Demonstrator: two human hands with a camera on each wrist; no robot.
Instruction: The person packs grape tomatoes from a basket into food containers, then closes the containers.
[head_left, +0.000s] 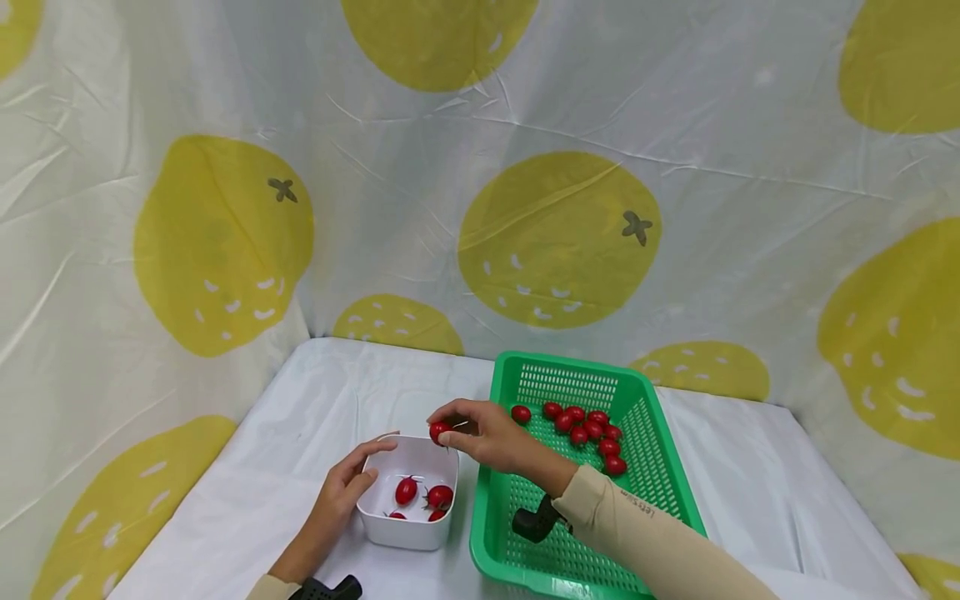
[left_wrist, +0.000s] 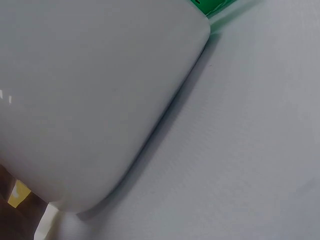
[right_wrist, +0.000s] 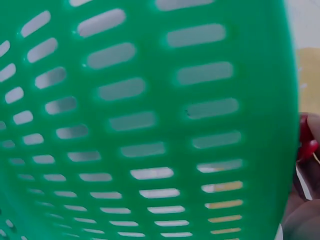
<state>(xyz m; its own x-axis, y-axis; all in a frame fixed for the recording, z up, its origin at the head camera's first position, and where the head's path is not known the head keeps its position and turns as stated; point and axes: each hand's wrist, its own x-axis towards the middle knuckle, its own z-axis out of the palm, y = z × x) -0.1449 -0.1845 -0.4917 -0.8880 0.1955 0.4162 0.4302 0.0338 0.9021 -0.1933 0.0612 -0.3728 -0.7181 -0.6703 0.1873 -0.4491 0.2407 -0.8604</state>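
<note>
My left hand [head_left: 333, 496] holds the left side of a square white container [head_left: 406, 536], its thumb and index finger at the rim. Inside lie several red cherry tomatoes [head_left: 406, 491] with green stems. Over the container's back right corner, my right hand [head_left: 487, 435] pinches one cherry tomato [head_left: 438, 432] between thumb and fingers. In the left wrist view the container's outer wall [left_wrist: 100, 100] fills much of the picture. The right wrist view has the held tomato [right_wrist: 308, 149] and part of the hand [right_wrist: 304, 220] at its right edge, partly hidden by the green basket.
A slotted green basket [head_left: 482, 517] stands right of the container, beneath my right forearm. More cherry tomatoes [head_left: 592, 430] lie grouped in its far half, with one apart to the left. White cloth [head_left: 300, 425] covers the table, and a lemon-print curtain [head_left: 390, 208] hangs behind.
</note>
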